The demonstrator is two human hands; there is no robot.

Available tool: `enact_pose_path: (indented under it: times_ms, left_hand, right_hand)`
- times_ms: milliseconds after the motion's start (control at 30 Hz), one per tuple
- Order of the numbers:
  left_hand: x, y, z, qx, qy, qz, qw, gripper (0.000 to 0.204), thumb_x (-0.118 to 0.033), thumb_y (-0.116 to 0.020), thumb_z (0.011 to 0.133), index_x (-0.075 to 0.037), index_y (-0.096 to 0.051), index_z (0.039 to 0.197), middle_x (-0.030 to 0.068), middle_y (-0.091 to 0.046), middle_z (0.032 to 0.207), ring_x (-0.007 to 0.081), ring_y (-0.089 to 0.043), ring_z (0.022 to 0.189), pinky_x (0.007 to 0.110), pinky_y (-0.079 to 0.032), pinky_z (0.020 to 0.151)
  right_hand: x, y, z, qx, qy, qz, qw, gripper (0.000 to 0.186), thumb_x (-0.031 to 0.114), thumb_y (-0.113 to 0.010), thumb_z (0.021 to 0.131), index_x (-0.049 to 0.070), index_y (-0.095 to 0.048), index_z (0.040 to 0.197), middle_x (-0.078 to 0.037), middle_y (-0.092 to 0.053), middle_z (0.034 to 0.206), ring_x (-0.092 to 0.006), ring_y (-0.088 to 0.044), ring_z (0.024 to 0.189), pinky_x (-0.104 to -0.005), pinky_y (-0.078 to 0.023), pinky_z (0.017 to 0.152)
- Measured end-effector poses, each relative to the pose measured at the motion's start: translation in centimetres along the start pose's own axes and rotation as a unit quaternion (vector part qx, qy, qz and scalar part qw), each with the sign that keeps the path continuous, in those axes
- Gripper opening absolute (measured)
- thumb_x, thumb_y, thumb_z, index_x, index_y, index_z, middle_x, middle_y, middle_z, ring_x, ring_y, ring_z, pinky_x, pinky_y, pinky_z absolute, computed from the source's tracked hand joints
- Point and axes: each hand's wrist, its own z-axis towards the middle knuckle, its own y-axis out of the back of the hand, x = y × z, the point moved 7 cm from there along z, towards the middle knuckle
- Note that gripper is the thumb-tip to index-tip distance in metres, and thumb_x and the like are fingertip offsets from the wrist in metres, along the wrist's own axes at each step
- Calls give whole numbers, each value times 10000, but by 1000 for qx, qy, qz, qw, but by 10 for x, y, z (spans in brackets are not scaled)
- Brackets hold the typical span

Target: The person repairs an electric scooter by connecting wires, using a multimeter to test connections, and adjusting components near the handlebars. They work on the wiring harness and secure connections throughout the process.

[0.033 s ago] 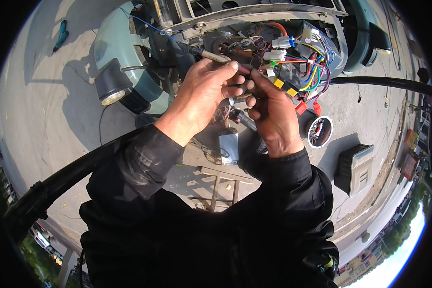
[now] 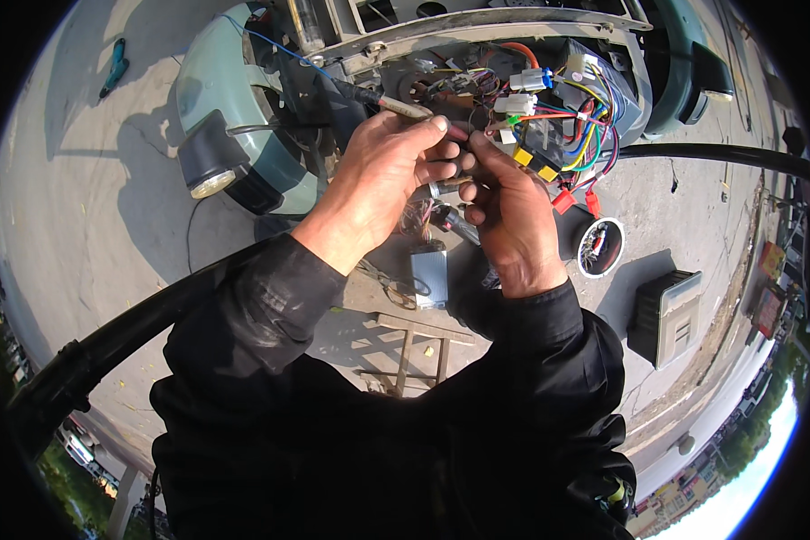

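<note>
A wrapped cable (image 2: 407, 110) runs from a black-covered bundle at the left into my hands, pale at first and reddish between my fingertips. My left hand (image 2: 380, 171) is closed around it, thumb on top. At its right end, the thumb and forefinger of my right hand (image 2: 519, 216) pinch together, the other fingers curled; the exact grip is partly hidden. Just beyond my right hand lie white connectors (image 2: 515, 104), a blue-and-white connector (image 2: 533, 80) and a tangle of coloured wires (image 2: 594, 135). Below my fingers sits a silver finned box (image 2: 430, 277) with wires.
Pale green body panels with lamps (image 2: 211, 184) flank the metal frame (image 2: 477, 34). A black bar (image 2: 153, 310) crosses at the left. Red connectors (image 2: 564, 201), a round white-rimmed part (image 2: 600, 247), a grey-black case (image 2: 666, 315), a wooden stool (image 2: 423, 333) and a teal power tool (image 2: 115, 66) are around.
</note>
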Motion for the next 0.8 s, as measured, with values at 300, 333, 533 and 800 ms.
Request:
enact_pose_path:
  times_ms: [300,333,533,800]
  left_hand:
    - [-2,-2,9,-1,15,-6,1000,186,-134,-678,975,24,-674,1071,101,-709,1014,170,-699,908,279,-591,823]
    - [-2,-2,9,-13,13,-1,1000,183,-132,-681,971,22,-680,1069,97,-709,1013,167,-698,910,278,-591,824]
    - [-7,-4,14,-29,-13,55,998,176,-133,-701,953,4,-703,1065,62,-712,1003,147,-699,900,273,-591,827]
    - [-5,-3,17,-47,-5,84,995,188,-147,-707,955,6,-716,1065,60,-721,1030,142,-702,911,258,-582,824]
  right_hand:
    - [-2,2,6,28,-7,-15,999,197,246,-638,1007,96,-708,1113,31,-680,799,-91,-596,622,-223,-353,501]
    - [-2,2,8,31,-7,-14,999,190,241,-639,1005,97,-708,1108,30,-680,794,-92,-600,622,-224,-355,500]
    - [-1,1,9,6,28,-32,999,182,248,-661,991,87,-701,1067,1,-690,798,-100,-630,570,-220,-370,450]
    - [6,9,-17,-81,294,-255,918,216,175,-691,998,-20,-694,1091,-49,-735,860,-111,-648,605,-208,-448,533]
